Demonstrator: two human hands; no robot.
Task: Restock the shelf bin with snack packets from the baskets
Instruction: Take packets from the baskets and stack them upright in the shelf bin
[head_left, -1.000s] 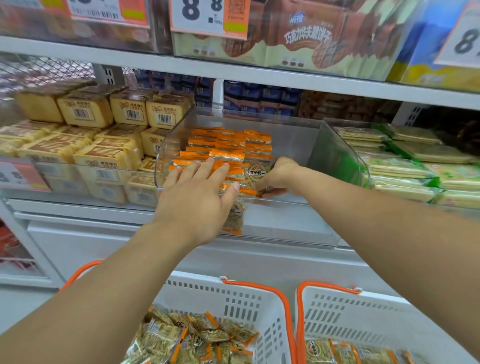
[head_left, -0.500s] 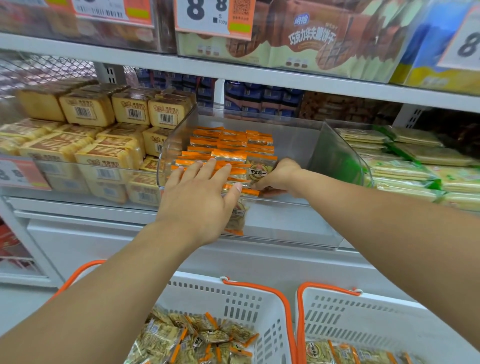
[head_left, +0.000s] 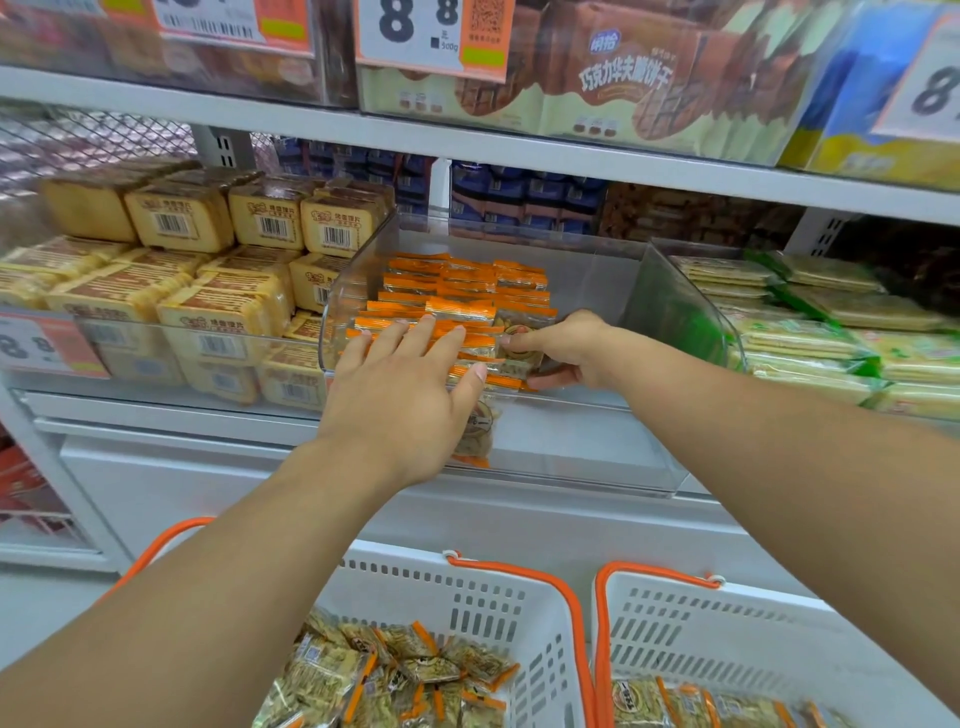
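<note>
A clear plastic shelf bin (head_left: 587, 441) holds rows of orange-edged snack packets (head_left: 467, 291) in its left half. My left hand (head_left: 400, 400) lies flat with straight fingers on the front packets at the bin's rim. My right hand (head_left: 566, 351) pinches one packet (head_left: 519, 353) with a round label at the right end of the front row. Two white baskets with orange handles stand below: the left basket (head_left: 483, 608) and the right basket (head_left: 727, 639), both with loose packets of the same kind (head_left: 405, 670).
Yellow boxed cakes (head_left: 176, 291) fill the bin on the left. Green-edged flat packs (head_left: 831, 332) fill the bin on the right. The upper shelf (head_left: 467, 140) with price tags and biscuit bags overhangs the bin. The right half of the clear bin has bare floor.
Both hands stay at the bin's front row. My right hand's fingers have shifted slightly on the round-label packet; my left hand stays flat on the packets.
</note>
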